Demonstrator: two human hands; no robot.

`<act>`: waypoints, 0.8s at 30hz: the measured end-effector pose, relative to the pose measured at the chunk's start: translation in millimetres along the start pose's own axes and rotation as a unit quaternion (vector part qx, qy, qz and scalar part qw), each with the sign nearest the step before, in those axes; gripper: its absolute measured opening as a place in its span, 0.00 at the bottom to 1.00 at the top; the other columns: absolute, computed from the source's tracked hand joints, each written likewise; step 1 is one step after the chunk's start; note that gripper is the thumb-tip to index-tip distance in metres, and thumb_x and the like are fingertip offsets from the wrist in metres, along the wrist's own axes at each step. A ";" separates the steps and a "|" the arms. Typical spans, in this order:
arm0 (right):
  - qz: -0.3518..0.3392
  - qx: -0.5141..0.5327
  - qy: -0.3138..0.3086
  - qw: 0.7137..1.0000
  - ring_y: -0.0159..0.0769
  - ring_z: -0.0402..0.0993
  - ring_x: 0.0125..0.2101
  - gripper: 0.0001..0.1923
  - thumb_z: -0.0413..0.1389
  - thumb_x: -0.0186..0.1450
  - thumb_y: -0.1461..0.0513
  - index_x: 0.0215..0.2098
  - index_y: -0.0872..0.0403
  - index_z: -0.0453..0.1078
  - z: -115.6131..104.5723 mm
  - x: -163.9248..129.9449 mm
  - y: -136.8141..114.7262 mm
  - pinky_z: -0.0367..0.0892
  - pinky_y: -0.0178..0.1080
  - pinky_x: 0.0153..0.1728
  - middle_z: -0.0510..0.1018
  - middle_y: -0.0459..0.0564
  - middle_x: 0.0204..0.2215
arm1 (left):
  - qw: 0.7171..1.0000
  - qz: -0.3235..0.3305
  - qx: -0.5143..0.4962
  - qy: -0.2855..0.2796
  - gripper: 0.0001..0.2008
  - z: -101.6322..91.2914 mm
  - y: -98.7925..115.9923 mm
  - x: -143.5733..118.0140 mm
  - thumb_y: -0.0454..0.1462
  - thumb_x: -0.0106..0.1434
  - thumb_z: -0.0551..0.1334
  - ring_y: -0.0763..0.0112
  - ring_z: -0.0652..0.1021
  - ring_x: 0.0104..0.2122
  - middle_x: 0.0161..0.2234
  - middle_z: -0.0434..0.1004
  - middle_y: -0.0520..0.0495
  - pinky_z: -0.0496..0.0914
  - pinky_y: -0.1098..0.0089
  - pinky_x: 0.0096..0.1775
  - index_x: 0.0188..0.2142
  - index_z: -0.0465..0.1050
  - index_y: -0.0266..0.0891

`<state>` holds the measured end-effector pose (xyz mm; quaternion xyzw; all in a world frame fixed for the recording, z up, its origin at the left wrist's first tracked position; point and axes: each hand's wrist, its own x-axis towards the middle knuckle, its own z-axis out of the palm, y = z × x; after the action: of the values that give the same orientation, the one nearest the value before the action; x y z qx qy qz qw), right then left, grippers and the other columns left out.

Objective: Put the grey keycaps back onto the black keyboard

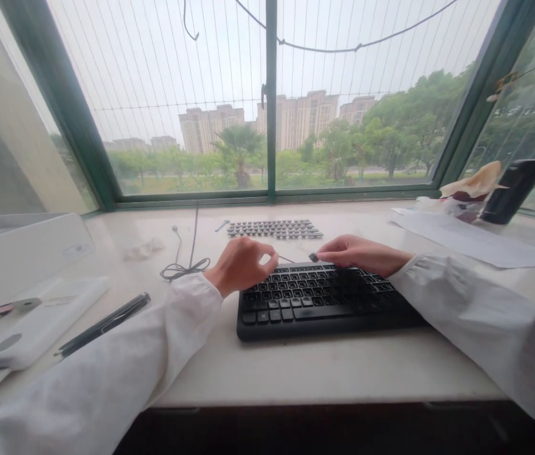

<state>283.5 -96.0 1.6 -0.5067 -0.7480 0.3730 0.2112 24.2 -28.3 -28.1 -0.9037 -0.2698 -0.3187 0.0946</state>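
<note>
Two hands in white sleeves meet over the far edge of a black keyboard (pixel 319 302) that lies flat on a pale, smooth windowsill counter (pixel 296 373). The right hand (pixel 360 253) reaches in low, its fingers pinched narrow on a small dark keycap (pixel 313 257), held just above the keyboard's top row. The left hand (pixel 240 265) is curled nearly closed, thumb and forefinger pressed together on a thin wire tool (pixel 287 259) whose tip points toward the keycap; its exact form is too fine to make out. The keycap looks like hard moulded plastic: light, stiff, small enough to slip from the fingertips, so it is best gripped by its opposite side walls rather than its smooth top. Beyond the keyboard, near the window frame, a patch of removed keycaps (pixel 274 229) lies in neat rows, dark and square. A thin black cable (pixel 184 268) loops loosely just left of the left hand. Further left lie a slim black pen (pixel 104 323), a white rounded case (pixel 35 328) and a white box (pixel 21 253). To the right rest sheets of paper (pixel 476 237) and a dark, glossy upright cylinder (pixel 511 189).
</note>
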 end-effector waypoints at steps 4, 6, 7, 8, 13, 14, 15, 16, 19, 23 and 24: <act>-0.015 0.033 -0.033 0.999 0.27 0.43 0.23 0.27 0.55 0.61 0.42 0.21 0.55 0.58 3.5 0.2 0.7 0.41 0.36 0.25 0.50 0.38 0.20 | 1.000 0.005 -0.001 -0.008 0.15 -0.8 2.9 -1.2 0.41 0.64 0.57 0.78 0.65 0.17 0.15 0.68 0.54 0.57 0.73 0.25 0.28 0.80 0.40; -0.017 0.038 -0.043 0.998 0.27 0.44 0.23 0.25 0.55 0.61 0.43 0.23 0.56 0.62 4.4 -0.5 -0.9 0.41 0.36 0.25 0.51 0.38 0.20 | 1.000 0.008 -0.006 -0.014 0.14 -1.4 4.6 -1.9 0.42 0.64 0.57 0.79 0.64 0.16 0.15 0.67 0.55 0.57 0.74 0.25 0.29 0.81 0.41; -0.015 0.038 -0.049 0.998 0.27 0.44 0.23 0.25 0.56 0.61 0.43 0.23 0.56 0.63 4.6 -1.1 -1.6 0.41 0.36 0.25 0.52 0.38 0.20 | 1.000 0.013 -0.009 -0.018 0.14 -1.8 5.8 -2.3 0.42 0.64 0.57 0.79 0.63 0.16 0.14 0.66 0.56 0.57 0.74 0.24 0.29 0.81 0.41; -0.013 0.037 -0.054 0.998 0.27 0.45 0.23 0.24 0.56 0.61 0.44 0.24 0.57 0.65 4.6 -1.7 -2.0 0.42 0.35 0.25 0.52 0.38 0.20 | 1.000 0.018 -0.011 -0.021 0.14 -2.2 7.4 -2.7 0.42 0.64 0.57 0.80 0.62 0.16 0.14 0.65 0.56 0.57 0.74 0.24 0.29 0.81 0.41; -0.027 -0.022 -0.068 0.997 0.26 0.52 0.24 0.24 0.58 0.61 0.45 0.36 0.58 0.74 3.3 -5.9 -0.1 0.47 0.34 0.25 0.61 0.40 0.22 | 0.998 0.052 -0.030 -0.031 0.14 -5.7 16.6 -3.7 0.41 0.64 0.58 0.80 0.60 0.15 0.14 0.66 0.56 0.57 0.75 0.23 0.29 0.81 0.40; -0.034 -0.049 -0.069 0.996 0.26 0.54 0.24 0.24 0.58 0.60 0.45 0.39 0.57 0.75 3.2 -7.3 -0.2 0.48 0.34 0.25 0.62 0.41 0.22 | 0.997 0.064 -0.036 -0.033 0.15 -6.2 18.0 -4.0 0.41 0.64 0.58 0.80 0.60 0.15 0.14 0.66 0.56 0.56 0.75 0.22 0.30 0.81 0.40; -0.041 -0.080 -0.070 0.993 0.26 0.55 0.24 0.24 0.58 0.60 0.45 0.40 0.56 0.75 3.5 -8.8 -0.9 0.48 0.33 0.24 0.63 0.41 0.22 | 0.995 0.078 -0.044 -0.036 0.15 -6.5 19.1 -4.3 0.41 0.64 0.57 0.80 0.61 0.15 0.14 0.67 0.55 0.56 0.75 0.22 0.30 0.81 0.39; -0.046 -0.109 -0.071 0.990 0.26 0.56 0.23 0.24 0.58 0.60 0.45 0.41 0.56 0.76 3.9 -10.5 -2.2 0.48 0.33 0.24 0.63 0.41 0.21 | 0.994 0.093 -0.052 -0.041 0.15 -6.7 19.9 -4.7 0.41 0.65 0.57 0.80 0.61 0.15 0.14 0.68 0.55 0.57 0.76 0.22 0.30 0.81 0.39; -0.055 -0.170 -0.070 0.981 0.25 0.57 0.21 0.22 0.59 0.60 0.46 0.40 0.55 0.77 6.3 -15.3 -8.4 0.49 0.33 0.22 0.64 0.41 0.21 | 0.988 0.128 -0.070 -0.058 0.13 -6.9 21.4 -6.3 0.40 0.65 0.57 0.80 0.66 0.16 0.17 0.73 0.54 0.58 0.77 0.22 0.32 0.81 0.40; -0.069 -0.193 -0.056 0.977 0.25 0.58 0.21 0.21 0.59 0.60 0.46 0.39 0.55 0.77 9.5 -18.6 -14.6 0.50 0.33 0.22 0.66 0.41 0.20 | 0.984 0.147 -0.081 -0.060 0.12 -8.1 23.4 -7.5 0.38 0.64 0.58 0.81 0.68 0.17 0.19 0.76 0.55 0.58 0.77 0.21 0.33 0.81 0.41; -0.073 -0.195 -0.055 0.976 0.25 0.58 0.21 0.21 0.59 0.60 0.46 0.38 0.55 0.77 10.1 -18.9 -15.2 0.50 0.33 0.22 0.67 0.41 0.20 | 0.984 0.148 -0.082 -0.058 0.12 -8.5 24.0 -7.6 0.38 0.64 0.58 0.81 0.68 0.16 0.19 0.75 0.55 0.58 0.77 0.21 0.33 0.81 0.41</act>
<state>274.8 -119.9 8.1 -0.4610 -0.8519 0.2304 0.0933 27.9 -54.5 -26.2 -0.9554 -0.1110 -0.2689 0.0507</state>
